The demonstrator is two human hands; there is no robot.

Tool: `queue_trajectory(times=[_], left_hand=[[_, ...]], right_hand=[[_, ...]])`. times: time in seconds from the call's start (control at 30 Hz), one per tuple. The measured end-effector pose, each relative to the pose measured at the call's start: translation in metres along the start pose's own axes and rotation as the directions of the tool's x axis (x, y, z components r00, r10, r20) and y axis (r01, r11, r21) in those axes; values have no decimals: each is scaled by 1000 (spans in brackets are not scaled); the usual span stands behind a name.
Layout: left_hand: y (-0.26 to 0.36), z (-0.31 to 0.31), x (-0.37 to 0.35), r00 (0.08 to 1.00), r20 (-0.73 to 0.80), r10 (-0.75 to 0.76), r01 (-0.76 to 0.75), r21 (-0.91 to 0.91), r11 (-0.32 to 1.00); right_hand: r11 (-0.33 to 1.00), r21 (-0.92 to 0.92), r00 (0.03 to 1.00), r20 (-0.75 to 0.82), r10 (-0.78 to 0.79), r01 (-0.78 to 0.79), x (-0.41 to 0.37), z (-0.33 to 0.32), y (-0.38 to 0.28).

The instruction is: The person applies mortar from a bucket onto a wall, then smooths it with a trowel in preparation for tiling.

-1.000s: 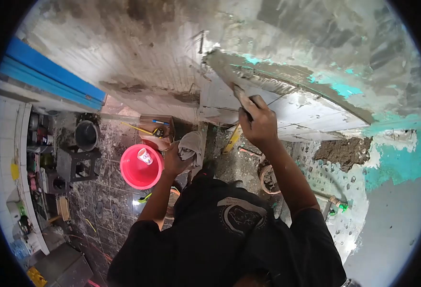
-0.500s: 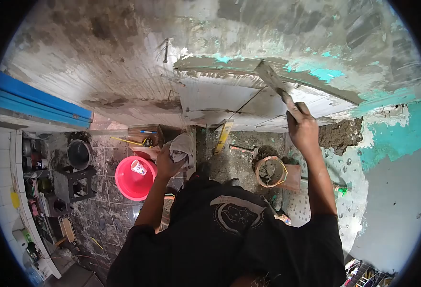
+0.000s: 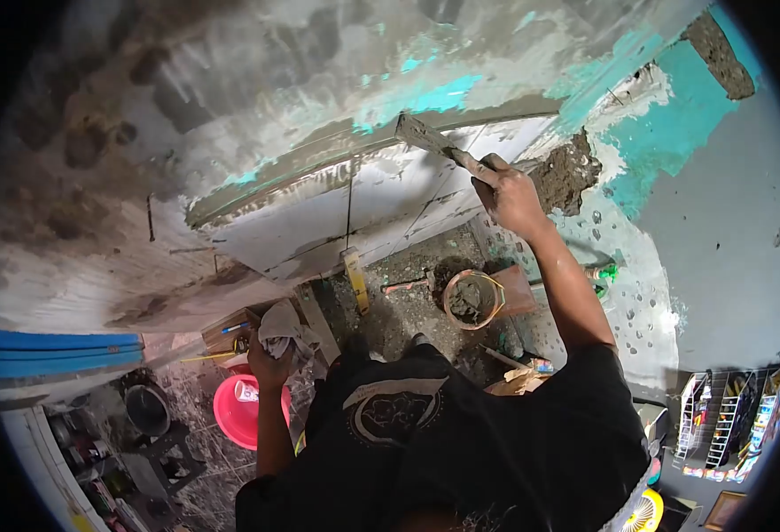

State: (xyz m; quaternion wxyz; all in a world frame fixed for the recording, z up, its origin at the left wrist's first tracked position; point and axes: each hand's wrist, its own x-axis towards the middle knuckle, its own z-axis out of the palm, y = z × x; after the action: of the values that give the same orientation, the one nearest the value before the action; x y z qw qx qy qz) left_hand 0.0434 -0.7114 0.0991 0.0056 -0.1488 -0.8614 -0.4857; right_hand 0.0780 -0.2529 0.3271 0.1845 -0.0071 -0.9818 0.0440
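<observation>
My right hand (image 3: 512, 202) is closed round the handle of a putty knife (image 3: 427, 138). The knife's flat blade lies at the grey mortar strip (image 3: 315, 158) along the top edge of the white wall tiles (image 3: 381, 193), just under a turquoise paint patch (image 3: 452, 92). Lower down on the left, my left hand (image 3: 269, 365) grips a crumpled grey-white cloth (image 3: 282, 324), away from the wall. A bucket of wet mortar (image 3: 469, 300) stands on the floor below my right arm.
A yellow spirit level (image 3: 354, 280) leans near the tiles, with a hammer (image 3: 407, 286) on the floor beside it. At left are a pink basin (image 3: 229, 420) holding a paper cup (image 3: 246, 391), and a dark bucket (image 3: 147, 410). Broken plaster (image 3: 569, 174) marks the right corner.
My view has turned and shifted toward the right. The putty knife has moved right along the mortar strip to below the turquoise patch. My left hand still holds the cloth.
</observation>
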Motion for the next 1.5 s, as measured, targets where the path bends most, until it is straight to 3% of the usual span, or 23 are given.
queue_trajectory(times=[0.07, 0.23, 0.33, 0.47, 0.6, 0.63, 0.73, 0.9, 1.03, 1.13, 1.17, 1.2, 1.23, 1.3, 1.33, 1.37, 1.43, 1.5], left_hand=[[4, 6, 1, 997, -72, 29, -28, 7, 1000], [19, 21, 0, 996, -49, -80, 78, -46, 996], [24, 36, 0, 997, -71, -37, 41, 49, 998], [36, 62, -1, 994, -106, -9, 24, 139, 990], [50, 95, -1, 985, -174, -9, 33, 137, 990], [58, 102, -1, 977, -209, 42, 11, 248, 969], [93, 121, 2, 979, -203, -23, 70, 224, 972], [123, 146, -2, 968, -244, 57, 33, 350, 936], [134, 159, -1, 973, -224, 54, 26, 339, 940], [137, 169, 1, 977, -212, 23, 50, 334, 941], [144, 173, 2, 978, -206, -23, 85, 297, 951], [148, 176, 2, 978, -196, -71, 122, 262, 957], [148, 179, 2, 983, -179, -51, 96, 251, 963], [147, 183, 10, 990, -142, -2, 35, 231, 972], [151, 186, 13, 991, -133, 4, 28, 237, 971], [156, 188, 18, 992, -123, 9, 21, 244, 970], [164, 189, 25, 996, -89, 13, 10, 256, 967], [167, 188, 31, 999, -40, 13, -2, 265, 964]], right_hand=[[1000, -8, 1000, -16, 3, -3, -5, -2, 19], [996, -58, 998, -22, 62, -63, -18, -12, 71], [996, -77, 996, -78, 33, -39, -26, -16, 107], [990, -56, 992, -2, 129, -129, -36, -22, 161], [994, -56, 995, -12, 98, -98, -43, -26, 222], [995, -47, 996, -19, 90, -91, -49, -25, 233], [995, -37, 994, -45, 96, -98, -57, -29, 270], [990, -58, 991, -27, 131, -132, -64, -41, 318], [976, -114, 980, -89, 178, -188, -78, -43, 349], [976, 66, 956, -199, 217, -208, -102, -17, 378], [969, 227, 921, -350, 170, -93, -101, -5, 368], [898, 417, 909, -305, 283, -140, -103, 10, 356], [814, 500, 910, -114, 400, -295, -104, 15, 339], [818, 532, 855, -300, 424, -219, -93, 61, 312], [615, 712, 814, -104, 571, -341, -81, 85, 305], [736, 628, 787, -307, 535, -255, -71, 114, 301], [522, 834, 759, -221, 612, -179, -46, 118, 275], [726, 673, 746, -409, 525, -142, -47, 160, 282]])
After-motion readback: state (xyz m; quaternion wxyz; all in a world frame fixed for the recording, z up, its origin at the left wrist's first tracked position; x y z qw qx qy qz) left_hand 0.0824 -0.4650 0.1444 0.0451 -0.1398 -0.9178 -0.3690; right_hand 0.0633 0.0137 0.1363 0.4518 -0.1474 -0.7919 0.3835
